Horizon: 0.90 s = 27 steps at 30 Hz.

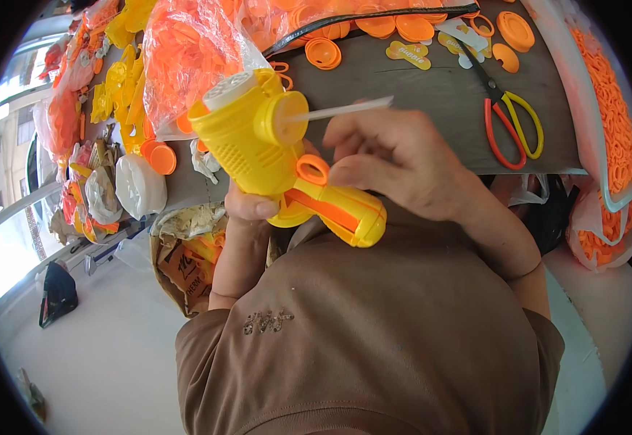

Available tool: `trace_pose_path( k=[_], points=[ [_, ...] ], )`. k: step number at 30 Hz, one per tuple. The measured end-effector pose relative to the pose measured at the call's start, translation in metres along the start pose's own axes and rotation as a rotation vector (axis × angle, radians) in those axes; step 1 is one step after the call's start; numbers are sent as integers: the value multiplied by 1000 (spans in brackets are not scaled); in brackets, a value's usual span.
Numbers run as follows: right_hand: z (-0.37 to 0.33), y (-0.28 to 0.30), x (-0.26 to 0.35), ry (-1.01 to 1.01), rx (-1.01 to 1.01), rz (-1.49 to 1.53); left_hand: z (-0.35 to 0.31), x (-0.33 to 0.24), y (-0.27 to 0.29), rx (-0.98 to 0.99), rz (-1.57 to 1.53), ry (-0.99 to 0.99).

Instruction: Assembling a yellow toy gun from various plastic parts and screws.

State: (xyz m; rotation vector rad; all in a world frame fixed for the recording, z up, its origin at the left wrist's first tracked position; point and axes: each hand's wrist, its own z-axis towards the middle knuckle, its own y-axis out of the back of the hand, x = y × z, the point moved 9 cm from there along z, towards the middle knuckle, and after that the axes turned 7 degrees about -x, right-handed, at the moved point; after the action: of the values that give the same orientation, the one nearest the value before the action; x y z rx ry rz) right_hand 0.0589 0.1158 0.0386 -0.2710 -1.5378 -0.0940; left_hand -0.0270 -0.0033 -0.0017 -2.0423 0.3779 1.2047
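A yellow toy bubble gun (247, 138) is tilted in front of my chest, its white perforated nozzle (230, 90) pointing up to the left. My left hand (249, 205) is wrapped round its body from below, with some fingers hidden behind it. The handle (345, 212) has orange inlays and slants down to the right. An orange ring (312, 169) sits where handle and body meet. From the round side port extends a thin whitish strip or tube (352, 108). Beside the ring hovers my right hand (395, 163), thumb and curled forefinger apart; whether the thumb touches the ring is unclear.
Red-and-yellow-handled scissors (508, 130) lie on the dark table (432, 109). Clear bags of orange parts (192, 65) and yellow parts (120, 83) line the back left. A bin of orange pieces (599, 101) stands at the right. A paper sack (178, 261) sits below the table's edge.
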Motion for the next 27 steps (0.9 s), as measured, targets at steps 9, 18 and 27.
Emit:
trace_pose_path(
  k=[9,18,27],
  points=[
    [2,5,55,449,-207,-548,-2,13,-10,249,78,-3],
    [2,11,26,64,-54,313,-9,23,-18,243,69,54],
    [-22,12,15,299,-113,153,-20,43,6,243,149,104]
  ],
)
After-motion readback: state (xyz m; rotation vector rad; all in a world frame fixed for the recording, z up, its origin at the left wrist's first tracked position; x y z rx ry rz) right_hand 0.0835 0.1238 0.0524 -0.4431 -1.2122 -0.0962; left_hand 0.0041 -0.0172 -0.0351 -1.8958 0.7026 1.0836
